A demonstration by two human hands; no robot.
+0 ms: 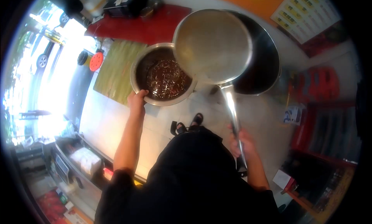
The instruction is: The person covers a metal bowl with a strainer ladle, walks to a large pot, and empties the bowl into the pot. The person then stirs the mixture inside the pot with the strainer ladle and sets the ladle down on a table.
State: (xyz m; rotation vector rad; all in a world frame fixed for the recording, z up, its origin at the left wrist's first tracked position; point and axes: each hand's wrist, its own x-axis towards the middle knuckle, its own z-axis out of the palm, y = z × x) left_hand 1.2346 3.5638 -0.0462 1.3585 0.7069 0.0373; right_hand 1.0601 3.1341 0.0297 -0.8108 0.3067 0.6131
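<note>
A steel bowl (134, 77) holding glossy dark brown liquid (166, 78) is at the centre. My left hand (137, 100) grips its lower left rim. In my right hand (243, 142) is the long handle of a steel ladle or pan (213, 45), fingers wrapped round it and slightly blurred. The pan's round head is raised, overlapping the bowl's right rim and the left part of a large steel pot (267, 49). Dark contents or a shaded inside show in the pot. Whether the pan touches the bowl I cannot tell.
A red surface (135, 28) with a black device (126, 5) lies behind the bowl. To the left is a green-brown board (118, 69). A printed sheet (306, 14) is at upper right, red items (317, 84) at right. An open drawer (102, 181) stands at lower left.
</note>
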